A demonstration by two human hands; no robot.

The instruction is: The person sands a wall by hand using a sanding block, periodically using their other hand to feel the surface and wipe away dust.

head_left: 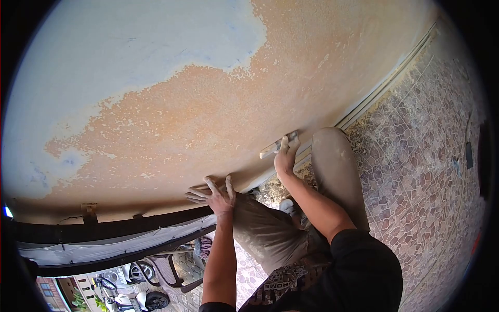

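Observation:
My right hand [286,156] grips a flat, narrow, bar-shaped hand tool [268,152], pale at one end and dark at the other. The tool lies against the lower part of the wall [171,114], close above the skirting. Orange-tan patches with ragged edges and small pale flecks cover much of that wall, beside smoother whitish paint. With fingers spread, my left hand [217,199] rests on the same wall, holding nothing. Its fingers look whitened with dust. Between my arms are my bent legs in dusty brown trousers [270,229], one knee close to the wall.
Stone-patterned floor tiles [405,177] run along the right, with pale debris near the wall's foot. A dark-framed edge with whitish sheeting [125,244] borders the wall at the lower left. Beyond it stand a chair [167,273] and motorbikes [132,299].

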